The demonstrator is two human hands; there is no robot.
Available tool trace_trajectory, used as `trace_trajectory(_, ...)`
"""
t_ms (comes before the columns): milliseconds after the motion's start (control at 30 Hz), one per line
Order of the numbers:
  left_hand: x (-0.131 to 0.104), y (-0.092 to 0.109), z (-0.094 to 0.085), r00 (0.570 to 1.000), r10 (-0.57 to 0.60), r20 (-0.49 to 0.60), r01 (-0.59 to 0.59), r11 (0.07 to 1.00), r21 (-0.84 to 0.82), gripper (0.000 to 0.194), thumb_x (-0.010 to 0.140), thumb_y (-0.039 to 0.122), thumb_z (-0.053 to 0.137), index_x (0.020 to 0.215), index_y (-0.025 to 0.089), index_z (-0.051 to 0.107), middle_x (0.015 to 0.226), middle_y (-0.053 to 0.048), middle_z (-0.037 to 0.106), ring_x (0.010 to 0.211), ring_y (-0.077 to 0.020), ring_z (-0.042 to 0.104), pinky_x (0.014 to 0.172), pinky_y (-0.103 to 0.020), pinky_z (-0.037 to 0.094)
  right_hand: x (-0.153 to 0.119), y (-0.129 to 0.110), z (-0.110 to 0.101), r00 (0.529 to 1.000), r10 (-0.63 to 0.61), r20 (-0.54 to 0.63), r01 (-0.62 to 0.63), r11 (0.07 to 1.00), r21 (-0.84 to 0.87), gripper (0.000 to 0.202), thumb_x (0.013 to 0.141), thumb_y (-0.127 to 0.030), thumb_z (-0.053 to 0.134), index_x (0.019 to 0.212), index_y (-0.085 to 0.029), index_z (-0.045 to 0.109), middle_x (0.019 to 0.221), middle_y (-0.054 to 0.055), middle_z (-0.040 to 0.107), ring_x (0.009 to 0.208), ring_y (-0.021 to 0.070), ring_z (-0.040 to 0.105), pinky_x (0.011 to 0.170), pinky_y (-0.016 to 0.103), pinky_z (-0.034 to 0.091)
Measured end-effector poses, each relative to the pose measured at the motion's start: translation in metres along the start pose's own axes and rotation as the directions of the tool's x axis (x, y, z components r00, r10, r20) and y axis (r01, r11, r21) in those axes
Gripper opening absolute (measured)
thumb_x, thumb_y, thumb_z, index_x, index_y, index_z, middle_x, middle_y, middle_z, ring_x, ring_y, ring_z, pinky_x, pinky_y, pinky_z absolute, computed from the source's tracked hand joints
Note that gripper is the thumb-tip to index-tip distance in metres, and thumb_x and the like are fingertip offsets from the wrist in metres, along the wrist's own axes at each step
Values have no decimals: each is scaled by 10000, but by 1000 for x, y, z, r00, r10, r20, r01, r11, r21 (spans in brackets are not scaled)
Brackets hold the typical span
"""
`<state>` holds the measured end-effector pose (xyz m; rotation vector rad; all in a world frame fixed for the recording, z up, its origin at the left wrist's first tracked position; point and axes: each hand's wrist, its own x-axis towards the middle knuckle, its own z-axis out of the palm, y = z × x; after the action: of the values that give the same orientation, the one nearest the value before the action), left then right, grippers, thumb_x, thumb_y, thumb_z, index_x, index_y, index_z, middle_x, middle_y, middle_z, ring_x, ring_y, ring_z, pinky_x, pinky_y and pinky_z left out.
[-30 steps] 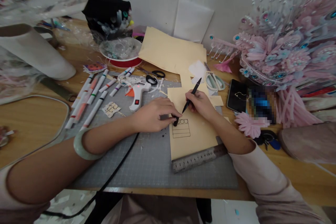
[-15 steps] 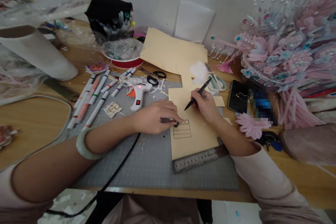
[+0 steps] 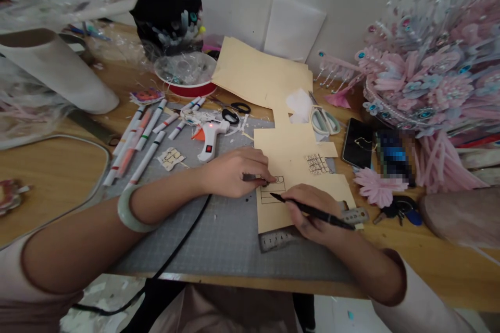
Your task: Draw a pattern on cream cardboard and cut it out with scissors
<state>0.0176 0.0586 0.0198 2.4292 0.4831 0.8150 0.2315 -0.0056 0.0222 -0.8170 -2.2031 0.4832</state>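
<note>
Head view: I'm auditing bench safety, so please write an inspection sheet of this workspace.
Surface: wooden table with a grey cutting mat on it.
Work items: black pen, tip at the drawing on tan card; steel ruler, partly hidden.
Clutter: markers, glue gun with red light showing, black-handled scissors, phone.
Hands: right hand grips the pen; left hand pinches a dark object.
Cables: black cable crosses the mat, hangs over the front edge.
Surroundings: pale wall behind, pink floral piece at right.

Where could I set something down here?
Bare patches: the grey mat between black cable and ruler, and the wooden tabletop inside the pale cord's curve. It's crowded around the glue gun, markers and phone. Left hand and right hand crowd the card.
</note>
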Motion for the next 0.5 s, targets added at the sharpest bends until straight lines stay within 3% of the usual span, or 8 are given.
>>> trace_trajectory(100,0,-1,1,1000,9,-8,-10,1000,-22,164,805,92,529,833,144,682,726,-70,647,729,-160,583,711,-291,438,-5,4,6,995,-88,54,93,992,-89,239,811,-126,526,1039,-183,569,833,71,679,756,151,647,676,254,547)
trace_trajectory(267,0,-1,0,1000,18,-12,-18,999,-27,184,795,78,517,836,141,685,720,-78,645,712,-159,572,683,-289,439,-6,10,14,981,-163,107,180,967,-180,242,825,-139,536,1062,-145,581,859,86,690,777,156,655,714,268,563)
trace_trajectory(500,0,-2,0,1000,3,5,-3,1000,-26,200,802,103,500,845,158,687,721,-72,647,706,-153,567,685,-292,441,-2,7,14,973,-177,146,207,954,-219,218,839,-131,512,1041,-141,593,845,89,694,774,170,659,718,290,570)
